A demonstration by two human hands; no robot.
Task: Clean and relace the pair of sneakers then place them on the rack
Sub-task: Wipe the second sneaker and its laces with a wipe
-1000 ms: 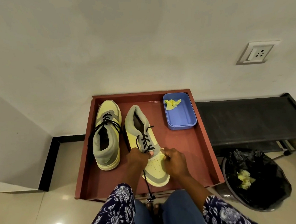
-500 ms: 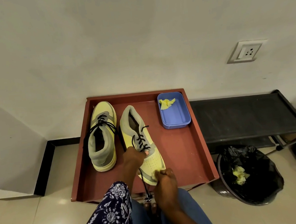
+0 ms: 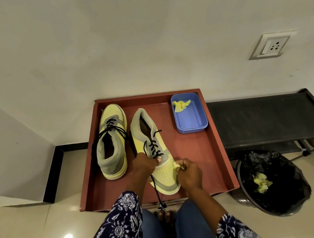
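Steadying the near sneaker at the tray's front edge, my left hand grips its laces—so it won't slide. My right hand pinches a yellow wipe against the toe to scrub.

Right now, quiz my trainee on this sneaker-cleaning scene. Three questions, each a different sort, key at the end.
1. True or false: both sneakers lie on the red tray.
2. Multiple choice: what does the right hand pinch against the near sneaker? A) a brush B) a small yellow wipe C) a lace tip
3. Fill in: another yellow wipe lies in the ____ tub at the tray's far right corner.

Key: 1 true. 2 B. 3 blue.

Also note: the left hand steadies that sneaker at its laces; the far sneaker is untouched.
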